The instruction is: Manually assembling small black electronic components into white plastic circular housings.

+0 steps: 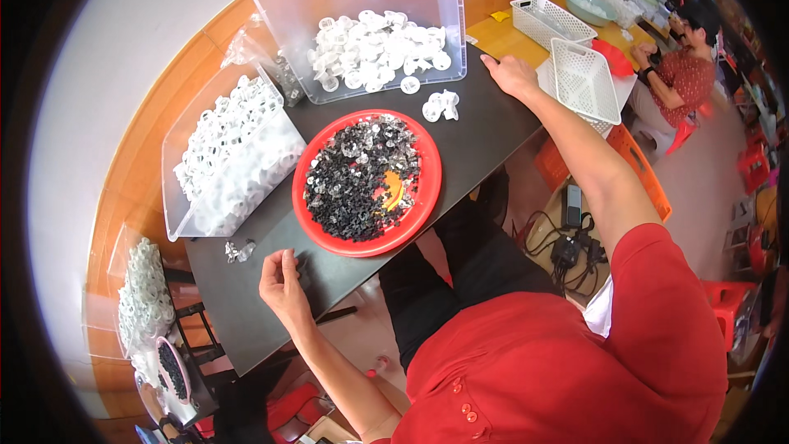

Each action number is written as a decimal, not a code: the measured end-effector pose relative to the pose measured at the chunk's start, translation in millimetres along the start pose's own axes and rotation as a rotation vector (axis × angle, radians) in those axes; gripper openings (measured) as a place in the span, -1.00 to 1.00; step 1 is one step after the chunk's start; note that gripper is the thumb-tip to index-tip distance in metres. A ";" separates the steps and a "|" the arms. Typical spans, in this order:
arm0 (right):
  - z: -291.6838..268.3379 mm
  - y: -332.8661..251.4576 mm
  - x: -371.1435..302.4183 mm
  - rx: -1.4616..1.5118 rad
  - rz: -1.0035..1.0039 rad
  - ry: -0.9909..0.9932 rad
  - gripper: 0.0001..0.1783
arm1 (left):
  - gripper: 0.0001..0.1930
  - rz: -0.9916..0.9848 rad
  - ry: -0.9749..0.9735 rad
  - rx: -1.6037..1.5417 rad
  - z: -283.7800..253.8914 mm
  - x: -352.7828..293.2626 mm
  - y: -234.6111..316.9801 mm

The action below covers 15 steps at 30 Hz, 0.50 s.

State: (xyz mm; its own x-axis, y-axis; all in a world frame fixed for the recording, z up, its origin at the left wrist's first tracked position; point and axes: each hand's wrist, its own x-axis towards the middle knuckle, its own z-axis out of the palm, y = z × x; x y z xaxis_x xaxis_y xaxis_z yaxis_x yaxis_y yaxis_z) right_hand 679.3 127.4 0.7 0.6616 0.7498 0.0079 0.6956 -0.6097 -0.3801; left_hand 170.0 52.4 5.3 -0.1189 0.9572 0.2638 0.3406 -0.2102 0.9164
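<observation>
A red round tray (427, 222) lies on the dark table (246, 312) in front of me. It holds many small black parts (337, 197), clear plastic bits (382, 136) and a few yellow pieces (394, 189). My left hand (283, 288) is over the near table edge, left of the tray, its fingers curled together; whether anything is between them is hidden. My right hand (511, 76) rests at the table's far right end, fingers stretched out, holding nothing visible. Between it and the tray sits a small cluster of white plastic parts (441, 105).
A tilted clear bin (283, 0) of white round parts stands behind the tray; another bin (283, 144) stands left. A few clear pieces (240, 252) lie nearby. White baskets (608, 86) are at the right, where a co-worker (686, 74) sits. Cables (567, 251) lie below.
</observation>
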 end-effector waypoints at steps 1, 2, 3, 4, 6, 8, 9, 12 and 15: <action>0.4 0.8 0.3 0.002 -0.010 0.001 -0.27 | -0.83 0.002 0.007 0.011 0.4 0.0 0.1; 1.0 1.4 0.6 0.005 -0.020 0.002 -0.27 | -0.83 0.005 0.014 0.022 0.6 0.1 0.4; 1.8 1.4 0.8 0.009 -0.014 0.002 -0.27 | -0.83 0.009 0.009 0.025 0.1 0.6 0.9; 2.2 2.6 0.5 0.030 -0.018 0.015 -0.26 | -0.83 -0.012 0.008 0.034 0.7 0.4 0.2; 1.7 5.2 0.6 0.053 -0.015 0.029 -0.24 | -0.83 -0.031 0.001 0.044 2.3 0.5 -0.4; 2.2 6.3 0.2 0.048 -0.021 0.020 -0.24 | -0.83 -0.025 0.009 0.038 2.1 0.1 -0.5; 2.3 5.5 1.3 0.050 -0.016 0.017 -0.24 | -0.83 -0.025 0.004 0.042 1.7 0.1 1.0; 4.7 8.6 2.4 0.057 -0.041 0.006 -0.25 | -0.83 -0.036 0.003 0.058 2.4 -2.1 3.2; 6.1 8.9 1.8 0.050 -0.065 0.026 -0.30 | -0.83 -0.038 0.002 0.067 2.2 -2.4 3.8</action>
State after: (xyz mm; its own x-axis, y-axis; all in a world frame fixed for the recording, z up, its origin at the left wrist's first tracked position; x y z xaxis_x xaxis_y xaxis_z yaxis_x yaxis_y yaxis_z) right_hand 684.9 124.9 -8.3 0.6233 0.7798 0.0577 0.7226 -0.5463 -0.4235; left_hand 173.6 49.8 7.4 -0.1343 0.9639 0.2300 0.3977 -0.1602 0.9034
